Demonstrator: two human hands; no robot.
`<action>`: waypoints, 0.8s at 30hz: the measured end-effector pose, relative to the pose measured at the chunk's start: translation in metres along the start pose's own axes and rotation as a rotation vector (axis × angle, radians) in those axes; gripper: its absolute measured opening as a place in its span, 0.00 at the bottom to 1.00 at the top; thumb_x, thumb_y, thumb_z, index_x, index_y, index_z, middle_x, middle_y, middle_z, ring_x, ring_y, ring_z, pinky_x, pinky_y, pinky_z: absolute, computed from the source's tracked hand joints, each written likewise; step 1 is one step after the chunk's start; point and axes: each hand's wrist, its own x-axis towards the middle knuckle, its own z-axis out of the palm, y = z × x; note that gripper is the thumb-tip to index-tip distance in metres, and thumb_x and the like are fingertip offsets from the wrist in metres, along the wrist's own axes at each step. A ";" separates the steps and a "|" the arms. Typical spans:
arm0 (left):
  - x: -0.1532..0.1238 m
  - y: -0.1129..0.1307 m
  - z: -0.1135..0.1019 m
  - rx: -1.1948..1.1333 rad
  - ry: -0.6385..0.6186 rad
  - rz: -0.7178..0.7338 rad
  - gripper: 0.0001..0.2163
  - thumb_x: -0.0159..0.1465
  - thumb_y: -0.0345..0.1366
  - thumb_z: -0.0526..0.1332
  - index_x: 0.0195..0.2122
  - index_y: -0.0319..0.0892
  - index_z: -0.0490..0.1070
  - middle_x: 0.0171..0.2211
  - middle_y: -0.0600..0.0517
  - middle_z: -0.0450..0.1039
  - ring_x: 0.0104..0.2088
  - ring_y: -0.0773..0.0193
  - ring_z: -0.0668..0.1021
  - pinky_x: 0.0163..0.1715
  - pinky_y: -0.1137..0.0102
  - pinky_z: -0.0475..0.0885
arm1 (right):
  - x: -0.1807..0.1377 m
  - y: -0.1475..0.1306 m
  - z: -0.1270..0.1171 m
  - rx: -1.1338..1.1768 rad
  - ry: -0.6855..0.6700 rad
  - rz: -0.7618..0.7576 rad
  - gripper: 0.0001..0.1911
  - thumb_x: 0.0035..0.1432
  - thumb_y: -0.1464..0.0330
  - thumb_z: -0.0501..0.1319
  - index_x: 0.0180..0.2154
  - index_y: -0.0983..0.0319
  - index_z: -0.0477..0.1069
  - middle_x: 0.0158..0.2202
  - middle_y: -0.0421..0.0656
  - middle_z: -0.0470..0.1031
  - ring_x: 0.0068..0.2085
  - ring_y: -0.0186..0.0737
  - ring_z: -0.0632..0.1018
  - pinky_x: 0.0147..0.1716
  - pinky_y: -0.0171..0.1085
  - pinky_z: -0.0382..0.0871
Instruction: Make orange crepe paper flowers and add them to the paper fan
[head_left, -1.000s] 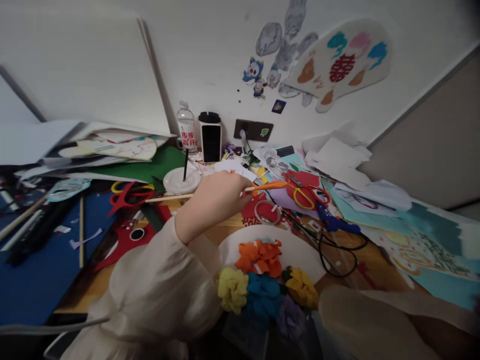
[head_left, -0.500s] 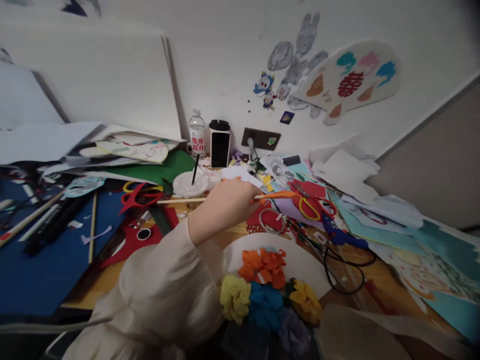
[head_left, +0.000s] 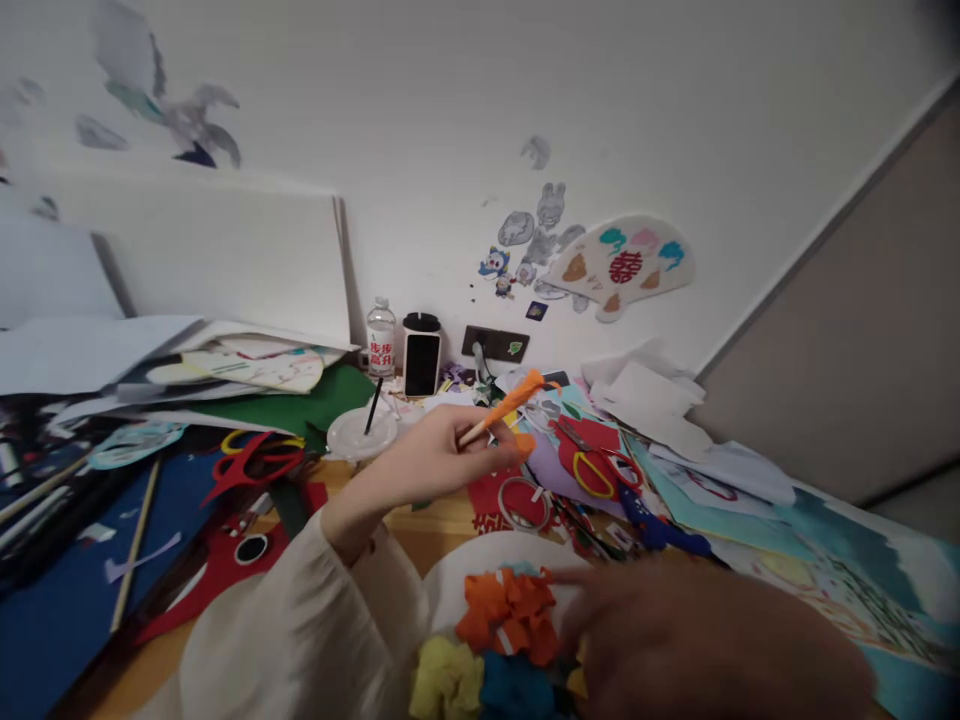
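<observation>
My left hand (head_left: 442, 460) is closed in a pinch on a thin wooden stick wrapped in orange paper (head_left: 510, 405), held tilted up above the desk. My right hand (head_left: 675, 640) is blurred at the lower right, its fingers stretched left toward an orange paper flower (head_left: 510, 610), with nothing seen in it. That flower lies on a white round card (head_left: 480, 555) beside a yellow flower (head_left: 442, 685) and a blue flower (head_left: 510, 692). Cream sleeves cover both arms.
Craft clutter covers the wooden desk: red scissors (head_left: 255, 460), yellow-handled scissors (head_left: 600, 468), a tape ring (head_left: 521, 500), a blue glue gun (head_left: 660, 530), a lidded cup with a straw (head_left: 364, 435), a water bottle (head_left: 381, 340), a phone (head_left: 421, 362), and paper sheets (head_left: 675, 410).
My left hand has lifted the orange-wrapped stick off the desk and tilted its tip upward. My right hand has come in over the flowers. The view has tilted up.
</observation>
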 end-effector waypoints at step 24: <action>0.025 -0.022 0.011 -0.119 0.173 -0.072 0.11 0.54 0.40 0.64 0.32 0.39 0.68 0.26 0.55 0.70 0.16 0.75 0.64 0.14 0.78 0.58 | 0.063 0.116 0.021 0.661 0.542 0.399 0.11 0.52 0.62 0.65 0.35 0.61 0.70 0.26 0.39 0.74 0.28 0.34 0.76 0.30 0.33 0.72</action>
